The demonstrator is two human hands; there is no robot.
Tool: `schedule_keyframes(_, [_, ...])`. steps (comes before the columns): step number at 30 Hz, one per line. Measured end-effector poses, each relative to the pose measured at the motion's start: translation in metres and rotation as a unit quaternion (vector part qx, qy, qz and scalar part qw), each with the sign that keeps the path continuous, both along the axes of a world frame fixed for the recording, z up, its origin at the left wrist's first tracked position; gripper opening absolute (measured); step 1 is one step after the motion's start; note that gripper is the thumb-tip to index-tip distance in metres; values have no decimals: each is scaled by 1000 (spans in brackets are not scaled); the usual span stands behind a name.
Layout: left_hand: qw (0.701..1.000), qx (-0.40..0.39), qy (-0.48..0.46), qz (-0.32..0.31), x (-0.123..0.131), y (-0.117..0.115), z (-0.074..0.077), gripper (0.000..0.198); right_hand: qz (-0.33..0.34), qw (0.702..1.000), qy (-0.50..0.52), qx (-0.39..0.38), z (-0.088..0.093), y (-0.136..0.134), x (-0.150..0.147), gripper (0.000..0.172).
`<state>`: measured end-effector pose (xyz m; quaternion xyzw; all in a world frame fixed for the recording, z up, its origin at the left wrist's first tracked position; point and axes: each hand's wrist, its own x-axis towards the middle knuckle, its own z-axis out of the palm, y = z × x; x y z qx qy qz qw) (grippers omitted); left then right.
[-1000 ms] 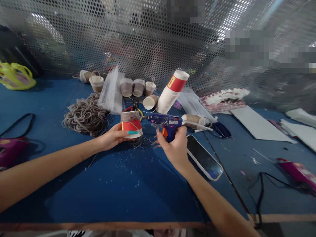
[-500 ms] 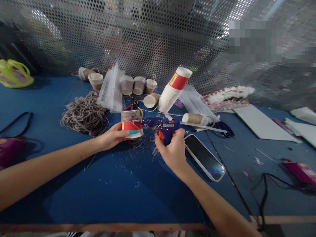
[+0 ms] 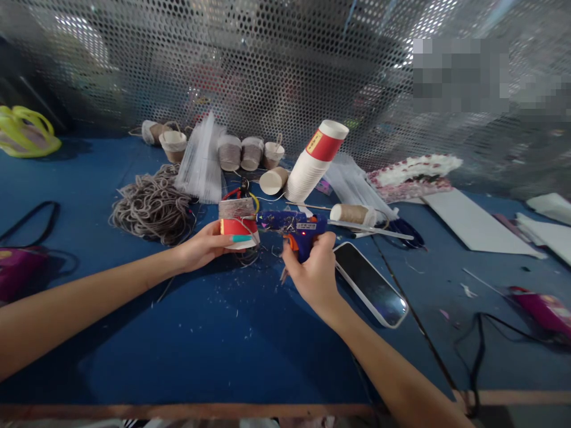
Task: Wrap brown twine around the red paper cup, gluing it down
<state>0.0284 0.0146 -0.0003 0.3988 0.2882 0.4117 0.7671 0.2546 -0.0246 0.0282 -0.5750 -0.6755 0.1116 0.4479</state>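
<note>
My left hand [image 3: 203, 246] is closed round an upturned red paper cup [image 3: 238, 224] whose upper part is wound with brown twine. My right hand [image 3: 313, 270] grips a blue hot glue gun [image 3: 292, 224] by its handle, with a finger on the orange trigger. The gun's nozzle points left and touches the cup's right side at the edge of the twine band. A clear glue stick [image 3: 370, 229] juts from the back of the gun.
A heap of brown twine [image 3: 154, 205] lies to the left. A leaning stack of paper cups [image 3: 312, 163], several twine-wrapped cups [image 3: 241, 153] and a twine spool [image 3: 354, 214] stand behind. A phone [image 3: 370, 284] lies right of my hand. Perforated metal mesh [image 3: 267, 65] walls the back.
The glue gun moved left until its nozzle reached the cup's side. My left hand and the cup stayed put.
</note>
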Motion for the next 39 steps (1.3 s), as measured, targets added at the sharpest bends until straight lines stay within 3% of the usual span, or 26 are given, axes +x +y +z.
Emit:
schedule_keyframes(13, [1000, 15, -15, -7, -4, 3, -7, 50, -9, 1000, 20, -21, -1, 1, 3, 36])
schedule_keyframes(39, [999, 9, -42, -6, -3, 1, -4, 49, -24, 999, 12, -35, -5, 6, 9, 35])
